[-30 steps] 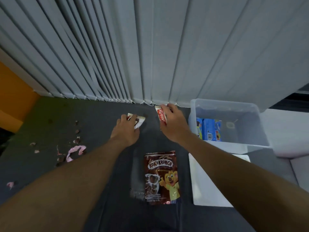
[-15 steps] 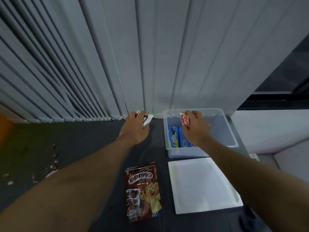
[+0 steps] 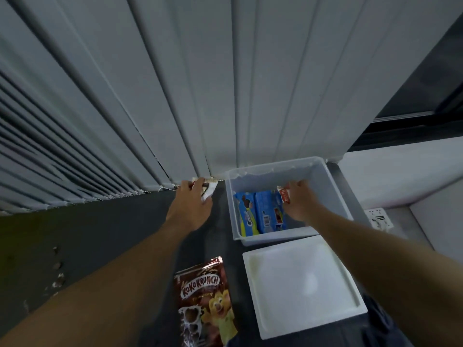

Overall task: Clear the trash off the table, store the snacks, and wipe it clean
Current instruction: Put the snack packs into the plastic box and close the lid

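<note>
1. Red snack packet (image 3: 283, 196) pinched in right hand (image 3: 299, 206), down inside clear bin (image 3: 337, 194), just beside blue cookie packs (image 3: 260, 214).
2. White wrapper (image 3: 210, 192) gripped in left hand (image 3: 191, 209), left of bin, near foot of blinds (image 3: 175, 96); hands apart.
3. Nearer: Koko Krunch bag (image 3: 205, 301) flat on dark table (image 3: 112, 234), white tray (image 3: 300, 279) just beside.
4. Crumbs (image 3: 57, 271) at far left.

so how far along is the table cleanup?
Early. Done: Oreo packs sit in the bin. In hand: right hand holds a red pack inside the bin; left hand grips a white packet at the table's far edge. Left: Koko Krunch bag and crumbs lie on the table; no wiping evident.
</note>
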Motion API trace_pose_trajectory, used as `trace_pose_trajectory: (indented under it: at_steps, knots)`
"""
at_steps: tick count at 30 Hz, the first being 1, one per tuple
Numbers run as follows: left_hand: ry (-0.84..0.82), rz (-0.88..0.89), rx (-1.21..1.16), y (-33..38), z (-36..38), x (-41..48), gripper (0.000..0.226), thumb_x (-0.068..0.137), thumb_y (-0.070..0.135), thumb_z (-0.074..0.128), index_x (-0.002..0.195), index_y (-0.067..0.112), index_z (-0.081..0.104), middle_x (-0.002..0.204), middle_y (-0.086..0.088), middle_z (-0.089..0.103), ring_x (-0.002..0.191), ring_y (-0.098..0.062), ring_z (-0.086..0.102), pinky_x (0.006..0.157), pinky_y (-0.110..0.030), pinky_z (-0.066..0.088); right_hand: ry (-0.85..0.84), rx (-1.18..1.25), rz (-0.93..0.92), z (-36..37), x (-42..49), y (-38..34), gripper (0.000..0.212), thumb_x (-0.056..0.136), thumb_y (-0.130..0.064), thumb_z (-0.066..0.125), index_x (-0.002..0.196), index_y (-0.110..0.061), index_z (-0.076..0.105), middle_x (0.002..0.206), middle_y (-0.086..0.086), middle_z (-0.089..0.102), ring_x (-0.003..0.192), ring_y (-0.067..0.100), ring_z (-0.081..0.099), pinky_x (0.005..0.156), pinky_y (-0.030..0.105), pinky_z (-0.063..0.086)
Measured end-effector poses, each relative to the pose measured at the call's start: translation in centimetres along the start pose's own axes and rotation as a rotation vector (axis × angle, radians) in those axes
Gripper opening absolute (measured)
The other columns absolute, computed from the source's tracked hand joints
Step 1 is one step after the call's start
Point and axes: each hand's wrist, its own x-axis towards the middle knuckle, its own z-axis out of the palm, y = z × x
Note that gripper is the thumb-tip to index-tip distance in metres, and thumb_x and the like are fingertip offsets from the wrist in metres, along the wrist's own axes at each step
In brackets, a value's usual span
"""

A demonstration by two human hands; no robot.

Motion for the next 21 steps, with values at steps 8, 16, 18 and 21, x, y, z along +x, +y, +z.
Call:
trace_pose_trajectory:
  at_steps: [8, 16, 18, 21]
  knots:
    - [-0.021, -0.039, 0.002, -1.1, 0.6, 1.1, 0.058, 0.095, 0.034, 0.059, 0.149, 0.02, 0.04, 0.137, -0.015, 0.041, 0.122, -0.034, 0.05, 0.104, -0.044, 0.046, -0.106, 0.003, -0.007, 1.3, 2.4, 1.1, 0.028, 0.097, -0.019, 0.052, 0.121, -0.007, 0.061, 0.119, 0.017, 0.061, 0.111, 0.034, 0.06, 0.09, 0.04, 0.048]
    - [0.127, 0.025, -0.029, 0.8, -1.2, 2.1, 0.05, 0.092, 0.028, 0.064, 0.139, 0.018, 0.052, 0.128, -0.016, 0.047, 0.113, -0.037, 0.055, 0.098, -0.04, 0.045, -0.034, 0.048, -0.025, 0.0, 1.0, 0.5, 0.04, 0.093, -0.029, 0.061, 0.128, -0.019, 0.044, 0.119, 0.008, 0.06, 0.107, 0.028, 0.059, 0.09, 0.048, 0.054]
    - [0.168, 0.066, -0.015, 1.6, -1.9, 2.4, 0.05, 0.091, 0.03, 0.065, 0.138, 0.02, 0.053, 0.127, -0.015, 0.048, 0.112, -0.038, 0.054, 0.1, -0.045, 0.046, 0.08, 0.072, -0.049, -1.1, 0.0, 0.7, 0.036, 0.094, -0.029, 0.061, 0.126, -0.017, 0.05, 0.116, 0.006, 0.061, 0.108, 0.027, 0.06, 0.09, 0.047, 0.054]
    - [0.207, 0.131, -0.021, 3.3, -2.4, 2.5, 0.049, 0.091, 0.031, 0.065, 0.138, 0.021, 0.052, 0.127, -0.012, 0.048, 0.112, -0.035, 0.054, 0.099, -0.046, 0.047, 0.325, 0.141, -0.168, -2.7, -1.7, 1.5, 0.037, 0.096, -0.022, 0.057, 0.131, -0.012, 0.057, 0.131, 0.008, 0.06, 0.123, 0.027, 0.054, 0.103, 0.04, 0.046]
